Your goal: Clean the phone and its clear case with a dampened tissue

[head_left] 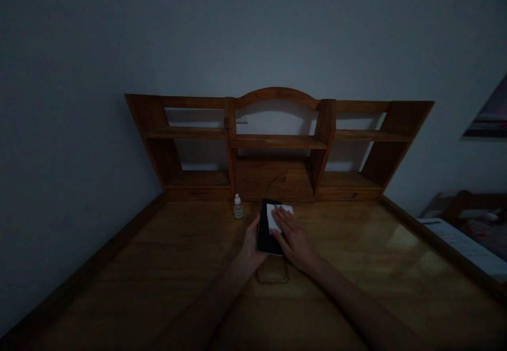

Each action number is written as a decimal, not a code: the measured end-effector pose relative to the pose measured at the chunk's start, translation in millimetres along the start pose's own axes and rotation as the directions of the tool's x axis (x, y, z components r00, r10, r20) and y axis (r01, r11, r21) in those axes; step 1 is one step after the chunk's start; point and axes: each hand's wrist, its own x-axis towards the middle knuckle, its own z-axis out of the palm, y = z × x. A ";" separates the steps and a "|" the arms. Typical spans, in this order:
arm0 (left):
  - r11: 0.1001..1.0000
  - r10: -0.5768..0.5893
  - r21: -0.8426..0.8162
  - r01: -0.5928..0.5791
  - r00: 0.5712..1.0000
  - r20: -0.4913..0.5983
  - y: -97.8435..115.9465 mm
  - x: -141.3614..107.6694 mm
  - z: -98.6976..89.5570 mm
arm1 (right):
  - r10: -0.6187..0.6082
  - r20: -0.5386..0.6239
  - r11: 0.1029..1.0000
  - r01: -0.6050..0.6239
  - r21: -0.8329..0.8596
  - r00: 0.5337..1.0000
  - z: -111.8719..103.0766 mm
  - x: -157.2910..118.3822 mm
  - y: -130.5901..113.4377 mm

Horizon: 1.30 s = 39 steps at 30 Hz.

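In the middle of the head view, my left hand grips a dark smartphone along its left edge, the screen facing up. A white wipe lies over the upper part of the screen. My right hand presses that wipe against the phone, its fingers stretched over the wipe and the thumb at its lower edge. Partly under the hands and phone, a clear phone case rests on the wooden desk. To the left of the phone stands a small dropper bottle with a white top.
The wooden desk has a raised rim on both sides. At its back rises a wooden shelf unit with several compartments against the wall. A wall socket shows through its middle. White papers lie beyond the right rim.
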 end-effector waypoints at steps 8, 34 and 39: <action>0.999 0.049 -0.022 -0.050 0.998 -0.049 4.7 1.0 0.5 | -0.060 0.026 0.998 0.060 -0.007 0.998 -7.2 0.9 -7.8; 0.993 -0.042 -0.106 0.049 0.997 0.069 4.1 -3.7 -3.3 | -0.321 0.161 0.944 0.302 0.130 0.933 -28.3 -4.1 -28.1; 0.989 -0.145 0.007 0.145 0.982 0.120 -0.4 -6.2 -6.2 | -0.301 0.166 0.953 0.287 0.100 0.939 -23.9 -3.2 -29.4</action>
